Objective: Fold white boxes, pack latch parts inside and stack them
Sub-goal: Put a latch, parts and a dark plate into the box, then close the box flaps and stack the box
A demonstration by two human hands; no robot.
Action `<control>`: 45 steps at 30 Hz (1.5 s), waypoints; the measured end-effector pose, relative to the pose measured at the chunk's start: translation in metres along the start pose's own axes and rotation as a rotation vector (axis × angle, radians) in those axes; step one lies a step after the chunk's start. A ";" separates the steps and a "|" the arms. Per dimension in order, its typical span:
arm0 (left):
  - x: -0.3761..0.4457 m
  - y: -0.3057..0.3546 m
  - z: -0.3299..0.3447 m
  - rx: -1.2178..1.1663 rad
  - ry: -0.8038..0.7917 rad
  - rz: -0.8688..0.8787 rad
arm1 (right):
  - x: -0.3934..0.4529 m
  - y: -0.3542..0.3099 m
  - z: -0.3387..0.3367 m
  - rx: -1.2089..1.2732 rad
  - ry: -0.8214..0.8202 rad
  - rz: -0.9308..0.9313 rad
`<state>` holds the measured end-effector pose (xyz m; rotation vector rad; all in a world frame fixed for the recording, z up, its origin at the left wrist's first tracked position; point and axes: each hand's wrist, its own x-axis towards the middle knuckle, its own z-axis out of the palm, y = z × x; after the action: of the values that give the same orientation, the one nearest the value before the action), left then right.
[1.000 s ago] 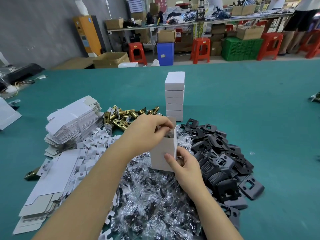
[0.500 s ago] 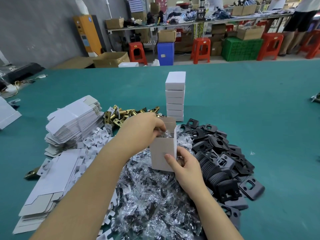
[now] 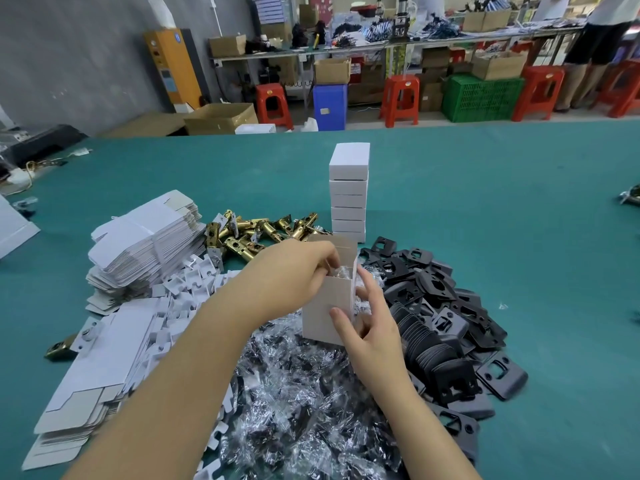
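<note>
While the green felt tabletop [image 3: 485,202] carries everything, the open-topped white cardboard box [image 3: 325,310] stands upright just in front of the tall stack of closed white boxes [image 3: 348,192] — long axis vertical. The right hand [image 3: 372,327] grips its near wall; the left hand [image 3: 294,275], nearer its mouth, pinches a crinkly clear bag [image 3: 341,271] into it.

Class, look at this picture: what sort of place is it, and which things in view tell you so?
Most likely a small factory packing room. Heaps of black plates and flat box blanks cover a green worktable, beside a stack of white boxes.
</note>
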<state>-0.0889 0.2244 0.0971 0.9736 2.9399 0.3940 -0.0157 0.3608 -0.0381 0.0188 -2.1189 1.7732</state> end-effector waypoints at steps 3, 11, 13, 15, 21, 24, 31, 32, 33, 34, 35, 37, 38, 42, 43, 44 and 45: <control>-0.003 -0.002 0.001 -0.019 0.022 0.021 | -0.003 -0.001 0.001 -0.154 0.051 -0.125; -0.015 -0.004 0.011 -0.059 0.060 0.089 | -0.002 0.005 0.000 -0.292 0.088 -0.270; -0.019 -0.006 0.012 -0.105 0.115 0.098 | -0.002 0.005 0.000 -0.291 0.077 -0.247; -0.022 -0.009 0.015 -0.190 0.227 0.110 | -0.002 0.005 0.000 -0.288 0.070 -0.226; -0.020 -0.017 0.035 -0.666 0.565 -0.232 | -0.003 0.003 0.000 -0.265 0.068 -0.188; -0.014 -0.019 0.046 -1.069 0.365 -0.387 | -0.004 0.003 -0.001 -0.251 0.063 -0.180; -0.016 -0.024 0.059 -1.371 0.209 -0.258 | -0.003 0.003 -0.002 -0.239 0.037 -0.154; -0.017 -0.023 0.061 -1.363 0.222 -0.259 | -0.003 0.004 -0.002 -0.234 0.034 -0.154; -0.017 -0.023 0.064 -1.363 0.245 -0.260 | -0.004 0.004 -0.002 -0.231 0.033 -0.156; -0.018 -0.022 0.067 -1.369 0.272 -0.260 | -0.004 0.004 -0.002 -0.231 0.034 -0.161; -0.019 -0.022 0.070 -1.378 0.301 -0.257 | -0.004 0.004 -0.002 -0.232 0.037 -0.168; -0.020 -0.021 0.073 -1.407 0.338 -0.244 | -0.004 0.005 -0.002 -0.225 0.042 -0.175; -0.020 -0.020 0.074 -1.417 0.344 -0.237 | -0.003 0.005 -0.003 -0.225 0.042 -0.175; -0.024 -0.019 0.077 -1.423 0.377 -0.234 | -0.003 0.006 -0.002 -0.224 0.036 -0.167; -0.025 -0.018 0.079 -1.411 0.382 -0.229 | -0.003 0.006 -0.002 -0.218 0.038 -0.163; -0.025 -0.018 0.080 -1.388 0.383 -0.218 | -0.003 0.005 -0.002 -0.211 0.043 -0.160; -0.026 -0.017 0.080 -1.365 0.379 -0.201 | -0.003 0.005 -0.002 -0.207 0.047 -0.158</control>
<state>-0.0705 0.2143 0.0137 0.3670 2.0159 2.2462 -0.0135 0.3631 -0.0431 0.0867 -2.1913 1.4464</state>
